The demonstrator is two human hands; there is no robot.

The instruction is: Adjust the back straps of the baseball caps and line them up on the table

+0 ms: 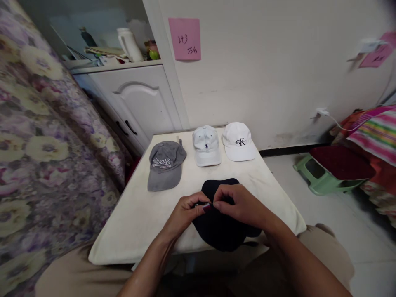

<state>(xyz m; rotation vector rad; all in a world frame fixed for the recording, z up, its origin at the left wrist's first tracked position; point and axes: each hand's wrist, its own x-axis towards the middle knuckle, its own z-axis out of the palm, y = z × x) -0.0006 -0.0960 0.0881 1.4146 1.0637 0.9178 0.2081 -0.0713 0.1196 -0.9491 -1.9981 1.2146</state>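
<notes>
A black cap [221, 233] lies at the table's near edge, its brim pointing away from me. My left hand [186, 212] pinches a small shiny metal buckle [206, 206] at the cap's back strap. Close beside it, my right hand [236, 203] is closed in a pinch on the black strap; the strap itself is mostly hidden by the fingers. Farther back on the table stand a grey cap [167, 165] with white lettering, a pale blue cap [206, 146] with a small dark emblem, and a white cap [238, 141] with black letters.
A cream cloth covers the table [136, 231]. Behind it rise a wall and a white cabinet [136, 99]. A flowered curtain [46, 156] hangs at left. To the right, a green stool [321, 177] with a dark red top stands on the floor.
</notes>
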